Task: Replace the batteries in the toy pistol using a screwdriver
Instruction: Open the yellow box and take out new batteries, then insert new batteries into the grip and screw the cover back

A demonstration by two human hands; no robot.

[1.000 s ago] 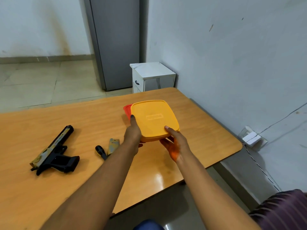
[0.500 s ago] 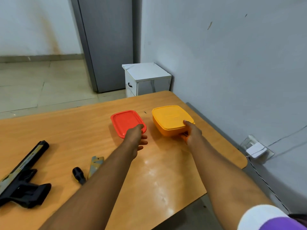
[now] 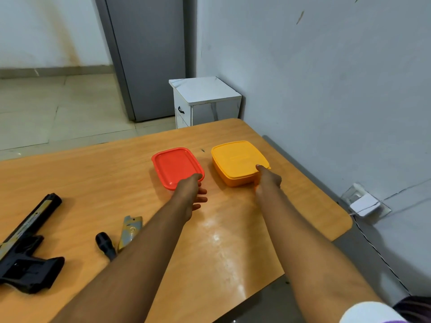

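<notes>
While the toy pistol (image 3: 25, 248) lies at the tabletop's (image 3: 93, 183) left edge beside a screwdriver (image 3: 106, 245), the left hand (image 3: 190, 194), fingers loose, touches a red lid (image 3: 175, 166); the right hand (image 3: 268, 179) grips a yellow box (image 3: 235, 162), its embossed lettering unreadable.
</notes>
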